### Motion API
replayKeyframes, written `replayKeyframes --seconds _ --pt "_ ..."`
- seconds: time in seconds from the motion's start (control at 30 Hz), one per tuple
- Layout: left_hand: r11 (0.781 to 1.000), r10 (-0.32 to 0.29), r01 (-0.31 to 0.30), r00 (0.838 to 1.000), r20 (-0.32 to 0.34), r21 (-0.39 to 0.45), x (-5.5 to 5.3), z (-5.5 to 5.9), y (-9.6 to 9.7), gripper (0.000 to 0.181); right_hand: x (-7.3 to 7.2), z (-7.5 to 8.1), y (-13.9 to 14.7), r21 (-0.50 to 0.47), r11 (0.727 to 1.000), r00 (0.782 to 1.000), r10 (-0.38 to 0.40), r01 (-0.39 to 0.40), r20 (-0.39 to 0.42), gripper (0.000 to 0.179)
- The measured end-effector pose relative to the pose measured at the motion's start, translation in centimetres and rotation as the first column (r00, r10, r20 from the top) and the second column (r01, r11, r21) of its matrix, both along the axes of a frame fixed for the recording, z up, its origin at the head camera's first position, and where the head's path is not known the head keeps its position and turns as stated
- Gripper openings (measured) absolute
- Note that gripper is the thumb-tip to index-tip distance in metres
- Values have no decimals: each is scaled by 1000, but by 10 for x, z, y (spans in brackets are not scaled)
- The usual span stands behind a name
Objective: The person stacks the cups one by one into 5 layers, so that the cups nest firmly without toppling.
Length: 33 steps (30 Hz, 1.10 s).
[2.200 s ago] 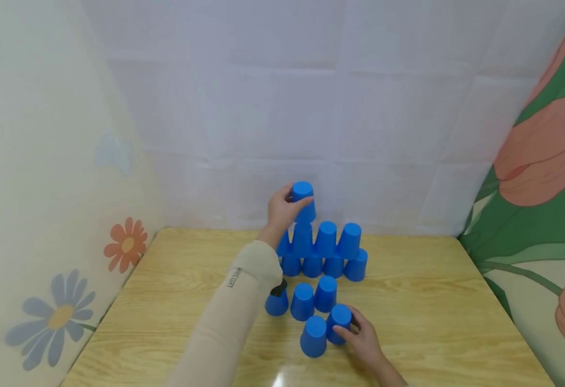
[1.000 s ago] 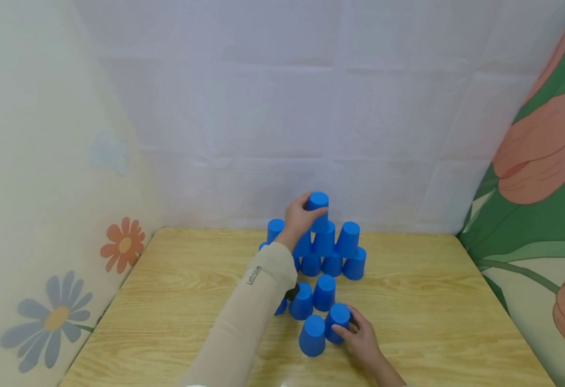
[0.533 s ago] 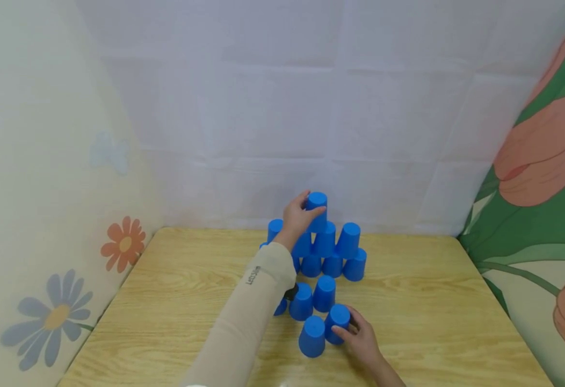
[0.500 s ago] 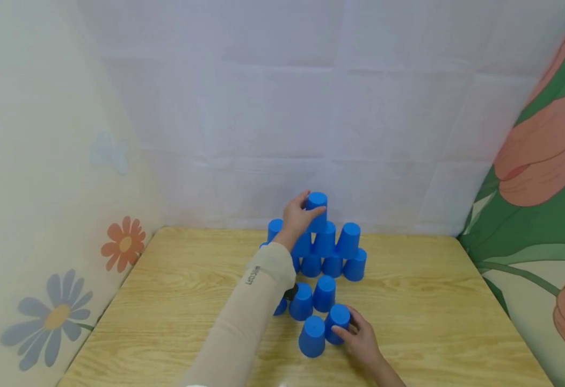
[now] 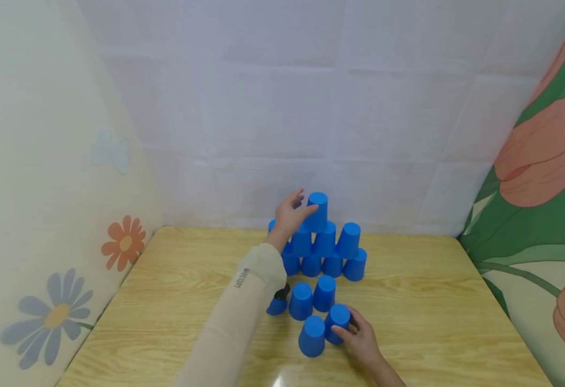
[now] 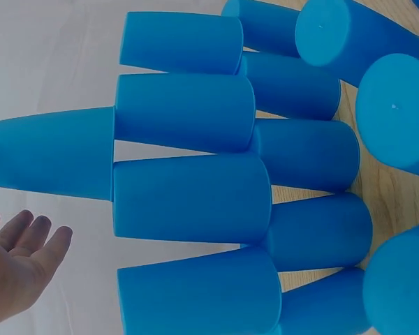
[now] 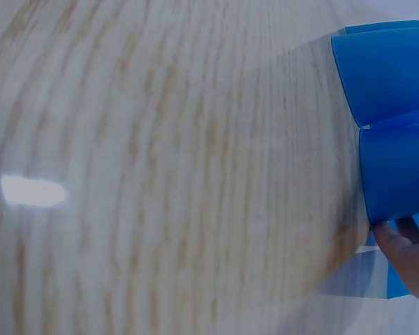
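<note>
Upside-down blue plastic cups form a stacked wall near the back of the table. A single top cup (image 5: pixel 318 215) stands across two cups of the second row. Beside it, my left hand (image 5: pixel 288 216) has its fingers spread away from the cup; the thumb lies in front, and whether it touches cannot be told. In the left wrist view, those fingers (image 6: pixel 36 241) are apart from the top cup (image 6: pixel 52 153). At the front, my right hand (image 5: pixel 362 338) grips an upside-down cup (image 5: pixel 337 321) on the table, thumb on its near side.
Another front cup (image 5: pixel 312 337) stands left of the gripped one. Between these and the wall are more cups (image 5: pixel 301 302), one partly hidden by the left sleeve (image 5: pixel 236 306). A white cloth (image 5: pixel 244 118) hangs behind the wooden table (image 5: pixel 422 312).
The left hand carried the top cup rightward and lowered it onto the second row. Its fingers have since loosened and drawn left. The right hand has kept its grip in place.
</note>
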<state>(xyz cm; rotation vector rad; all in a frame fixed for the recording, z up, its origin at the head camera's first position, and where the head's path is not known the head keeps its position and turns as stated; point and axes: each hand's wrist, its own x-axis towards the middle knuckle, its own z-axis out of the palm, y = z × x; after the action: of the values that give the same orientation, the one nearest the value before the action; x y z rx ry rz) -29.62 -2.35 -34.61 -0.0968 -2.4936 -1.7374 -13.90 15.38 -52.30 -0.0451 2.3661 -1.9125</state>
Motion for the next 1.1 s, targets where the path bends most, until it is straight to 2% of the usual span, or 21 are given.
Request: replayKeyframes --seconds 0.27,0.5,0.67,0.87,1.1 --pt "1000 18 -18 999 -32 16 3 3 -11 60 0 2 0 -13 1000 1000 -1 1 8 63" --pt "999 14 -12 999 -52 42 9 -1 -25 57 0 5 1 -21 1000 999 1 -1 32 65" --pt "999 -33 36 996 -86 40 17 -8 -31 58 -1 9 4 -31 999 998 29 -28 46 64" --pt "997 -59 67 987 -149 49 29 -14 -36 60 -5 18 9 -24 997 997 71 -70 17 61" --pt "990 -104 117 983 -152 77 48 -25 -42 57 -12 30 16 -7 998 998 57 -57 6 58"
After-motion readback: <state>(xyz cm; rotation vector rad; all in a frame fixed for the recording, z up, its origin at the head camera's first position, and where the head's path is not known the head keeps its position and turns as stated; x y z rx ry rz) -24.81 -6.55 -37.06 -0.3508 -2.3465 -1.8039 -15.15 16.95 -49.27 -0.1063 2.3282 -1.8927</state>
